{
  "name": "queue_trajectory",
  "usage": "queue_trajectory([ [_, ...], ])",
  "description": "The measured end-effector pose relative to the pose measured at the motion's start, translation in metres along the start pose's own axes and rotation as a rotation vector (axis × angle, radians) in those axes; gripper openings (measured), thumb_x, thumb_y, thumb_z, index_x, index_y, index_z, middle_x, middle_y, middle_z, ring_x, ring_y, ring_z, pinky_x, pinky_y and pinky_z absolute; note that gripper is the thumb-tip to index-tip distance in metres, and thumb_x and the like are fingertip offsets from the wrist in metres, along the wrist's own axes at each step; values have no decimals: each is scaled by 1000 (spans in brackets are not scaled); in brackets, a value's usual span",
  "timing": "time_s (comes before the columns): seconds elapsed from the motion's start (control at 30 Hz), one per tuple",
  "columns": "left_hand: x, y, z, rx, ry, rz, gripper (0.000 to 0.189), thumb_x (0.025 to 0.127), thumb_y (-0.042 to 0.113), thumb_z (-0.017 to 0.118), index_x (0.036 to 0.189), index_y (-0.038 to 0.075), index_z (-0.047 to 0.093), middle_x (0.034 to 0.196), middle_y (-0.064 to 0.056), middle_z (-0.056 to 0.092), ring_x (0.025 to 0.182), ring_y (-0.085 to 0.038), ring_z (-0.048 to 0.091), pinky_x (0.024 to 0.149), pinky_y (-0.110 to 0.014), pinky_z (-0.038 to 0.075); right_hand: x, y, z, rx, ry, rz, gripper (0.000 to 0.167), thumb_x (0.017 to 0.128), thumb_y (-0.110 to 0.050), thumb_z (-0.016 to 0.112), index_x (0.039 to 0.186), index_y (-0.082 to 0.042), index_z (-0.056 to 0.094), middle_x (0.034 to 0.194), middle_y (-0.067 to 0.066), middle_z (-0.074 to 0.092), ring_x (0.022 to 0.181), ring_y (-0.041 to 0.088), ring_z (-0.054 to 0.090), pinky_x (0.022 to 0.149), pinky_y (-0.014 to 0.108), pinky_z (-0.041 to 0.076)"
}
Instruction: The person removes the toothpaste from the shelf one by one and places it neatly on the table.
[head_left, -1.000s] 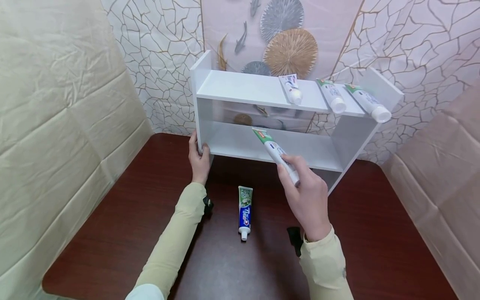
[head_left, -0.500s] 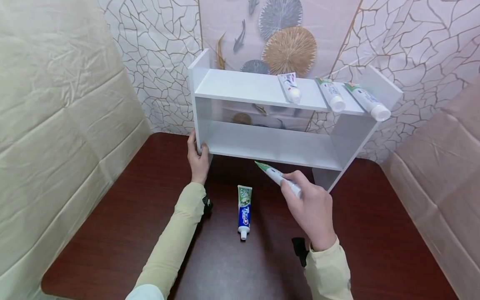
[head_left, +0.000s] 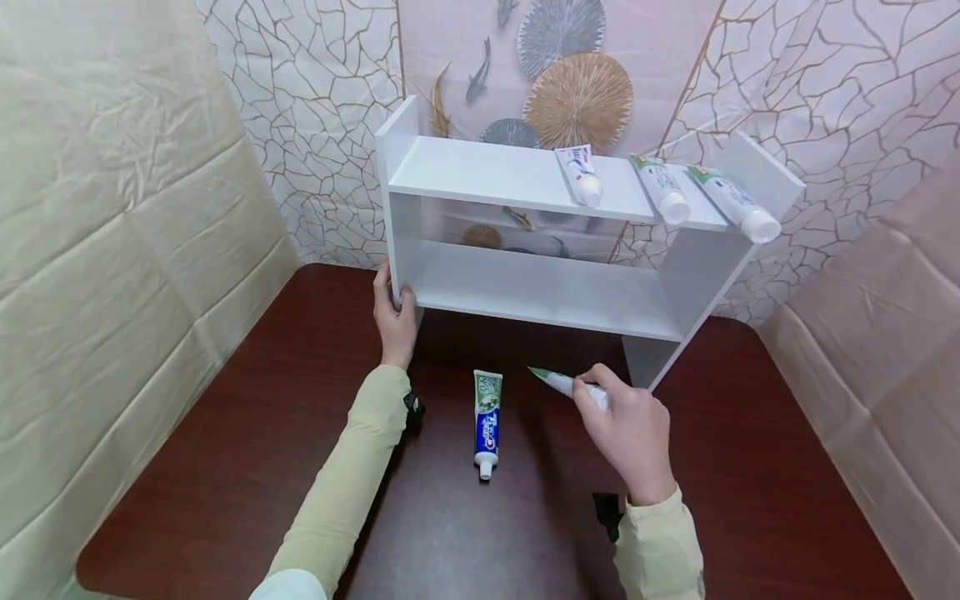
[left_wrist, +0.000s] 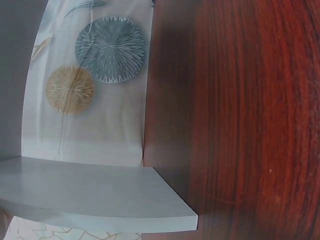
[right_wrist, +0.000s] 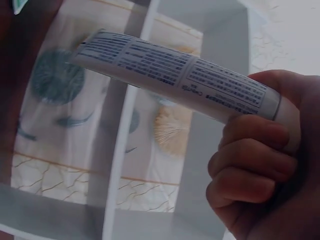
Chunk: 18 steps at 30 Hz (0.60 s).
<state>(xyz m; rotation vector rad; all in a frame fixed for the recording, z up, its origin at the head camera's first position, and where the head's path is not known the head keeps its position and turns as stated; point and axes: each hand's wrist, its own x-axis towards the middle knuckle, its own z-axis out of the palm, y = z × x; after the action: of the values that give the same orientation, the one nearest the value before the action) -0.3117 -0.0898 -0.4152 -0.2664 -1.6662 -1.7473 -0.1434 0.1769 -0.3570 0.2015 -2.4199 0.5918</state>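
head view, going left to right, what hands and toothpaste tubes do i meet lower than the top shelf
Left hand gripping the white shelf unit → blue-and-green tube on the table → green-ended white tube → right hand holding it.

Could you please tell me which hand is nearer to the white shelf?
Left. The left hand grips the white shelf by its left side, while the right hand is apart from it, in front of its right half, holding a toothpaste tube.
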Motion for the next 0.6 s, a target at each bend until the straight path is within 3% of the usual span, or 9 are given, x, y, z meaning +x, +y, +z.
queue_trajectory([
  [0.23,0,0,0,-4,-6,23,49,97,0,42,145,0,36,140,-23,47,119,-36,53,94,-34,44,-2,14,12,-16,-206,140,13,91,-19,58,92,-14,70,45,0,44,42,14,35,44,29,29],
  [0.4,1,0,0,-12,-5,3,49,97,1,42,146,1,36,141,-22,47,121,-36,52,95,-34,43,-3,26,26,-34,-283,213,17,91,-22,56,96,-12,70,49,3,51,45,17,40,46,30,32],
  [0.6,0,0,-1,-10,-6,-9,50,97,1,42,146,2,35,140,-22,48,120,-35,52,93,-30,42,-8,39,44,-61,-359,231,29,91,-25,57,109,-5,69,57,7,61,46,17,44,44,30,34],
])
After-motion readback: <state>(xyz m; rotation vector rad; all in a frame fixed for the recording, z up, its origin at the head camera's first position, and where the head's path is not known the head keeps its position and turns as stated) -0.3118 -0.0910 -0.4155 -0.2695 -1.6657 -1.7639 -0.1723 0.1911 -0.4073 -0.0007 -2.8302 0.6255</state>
